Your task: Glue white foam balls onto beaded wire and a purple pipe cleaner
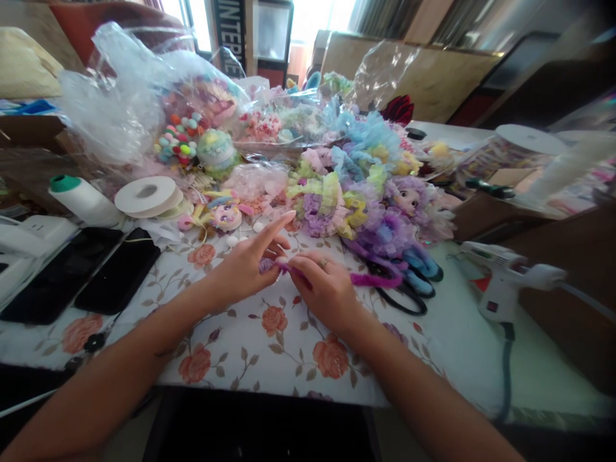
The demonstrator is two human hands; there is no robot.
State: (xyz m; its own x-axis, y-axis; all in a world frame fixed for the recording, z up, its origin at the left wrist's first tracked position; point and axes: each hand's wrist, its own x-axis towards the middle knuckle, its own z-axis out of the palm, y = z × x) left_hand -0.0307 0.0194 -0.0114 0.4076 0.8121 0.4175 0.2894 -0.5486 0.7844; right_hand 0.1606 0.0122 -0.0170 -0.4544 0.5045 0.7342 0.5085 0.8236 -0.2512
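Note:
My left hand (250, 263) pinches a bundle of purple fuzzy pipe cleaner (267, 264) between thumb and curled fingers, its index finger stretched out forward. Close against it, my right hand (327, 285), with a ring on one finger, grips the same purple piece. A long magenta pipe cleaner (378, 280) sticks out to the right from behind the right hand. Where the fingers meet, the exact shape of the piece is partly hidden. Beyond the hands lie a doll head with purple hair (409, 196) and a heap of pastel ruffles (320, 202).
A white glue gun (503, 276) stands at the right beside a cardboard box (572, 289). Two dark phones (118, 273), a ribbon spool (147, 196) and a white thread cone (84, 200) are at the left. Plastic bags (115, 96) rise behind. A flowered cloth (274, 346) covers the table.

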